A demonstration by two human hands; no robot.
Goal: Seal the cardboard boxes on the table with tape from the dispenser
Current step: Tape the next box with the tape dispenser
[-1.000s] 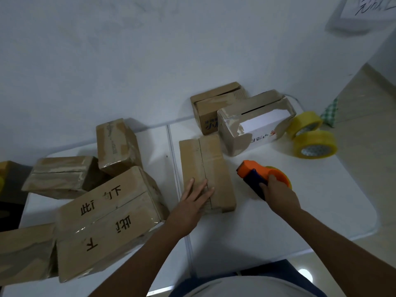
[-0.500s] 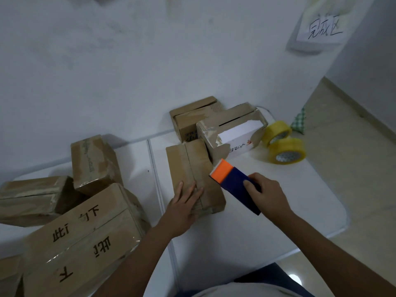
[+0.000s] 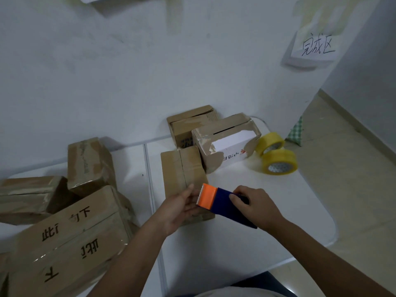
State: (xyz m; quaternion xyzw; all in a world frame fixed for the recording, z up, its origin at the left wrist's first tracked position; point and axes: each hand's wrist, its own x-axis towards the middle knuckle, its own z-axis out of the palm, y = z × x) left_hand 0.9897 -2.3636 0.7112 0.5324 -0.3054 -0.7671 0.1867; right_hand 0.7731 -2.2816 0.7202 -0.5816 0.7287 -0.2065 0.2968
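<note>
A flat cardboard box (image 3: 182,168) lies lengthwise in the middle of the white table (image 3: 278,211), with a seam running along its top. Over the box's near end, my right hand (image 3: 255,206) grips the blue body of the tape dispenser (image 3: 222,200). The dispenser's orange toothed head points left. My left hand (image 3: 180,209) is at that head with the thumb up against the box. Its fingers reach under the orange part and are hidden. No strip of tape is visible.
Two yellow tape rolls (image 3: 279,161) lie at the back right. A torn-open box (image 3: 225,140) and another box (image 3: 188,125) stand behind the flat one. Several boxes, one with printed characters (image 3: 70,239), are piled at the left. The table's rounded edge (image 3: 330,228) is at the right.
My right hand lifted the dispenser off the table and brought it left over the box's near end. My left hand left the box top and moved to the orange head.
</note>
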